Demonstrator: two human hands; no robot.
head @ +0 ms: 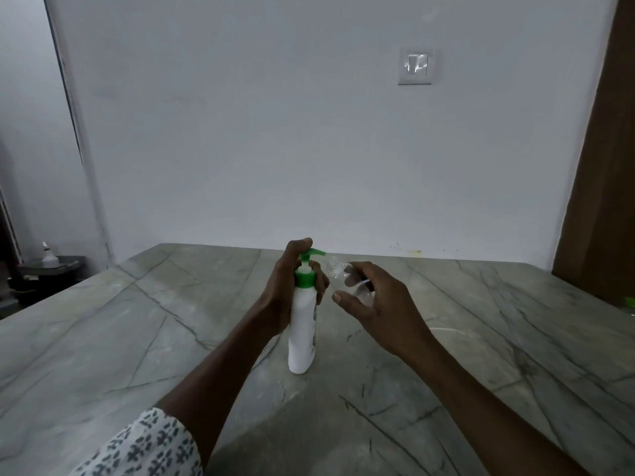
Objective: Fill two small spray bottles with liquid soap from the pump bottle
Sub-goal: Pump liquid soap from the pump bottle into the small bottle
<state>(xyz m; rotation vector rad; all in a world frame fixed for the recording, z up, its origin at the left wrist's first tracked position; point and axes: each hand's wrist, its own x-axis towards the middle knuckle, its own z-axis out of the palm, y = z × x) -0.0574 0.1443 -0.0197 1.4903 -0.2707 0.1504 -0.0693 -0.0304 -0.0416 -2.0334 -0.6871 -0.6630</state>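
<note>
A white pump bottle point(301, 333) with a green collar and green pump head stands upright on the stone table point(103, 324). My left hand point(285, 286) wraps around its neck, with a finger resting on top of the pump head. My right hand point(374, 300) holds a small clear spray bottle point(345, 274) tilted, its open threaded mouth just under the pump's spout. The clear bottle's cap is off. A thin white tube point(446, 329) lies on the table behind my right wrist. No second spray bottle is visible.
A brown door point(598, 166) stands at the right, with a small green object point(628, 301) at the table's right edge. A dark low stand with a white item point(49, 255) sits at far left. The white wall carries a switch plate point(415, 66).
</note>
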